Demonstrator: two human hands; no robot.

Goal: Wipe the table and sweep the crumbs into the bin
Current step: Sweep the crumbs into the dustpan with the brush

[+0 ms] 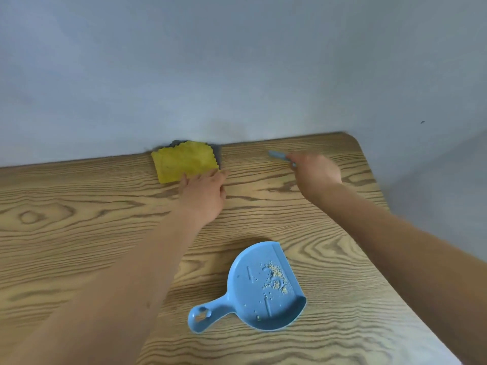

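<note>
Left hand (204, 192) flat on yellow cloth (184, 162) | right hand (316, 175) gripping blue brush (279, 155) | crumbs (276, 279) in dustpan (253, 306)

Cloth (184, 161) was yellow, dustpan (259, 287) light blue with pale beige crumbs (275, 277). Table (79, 219) was tan, dark wood-grain pattern. Wall (237, 61) was plain grey-blue.

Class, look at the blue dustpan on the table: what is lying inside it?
Inside the blue dustpan lies a small heap of pale crumbs near its open lip, with a few stray specks scattered across the floor of the pan. Nothing covers the pan, so its whole inside shows.
</note>
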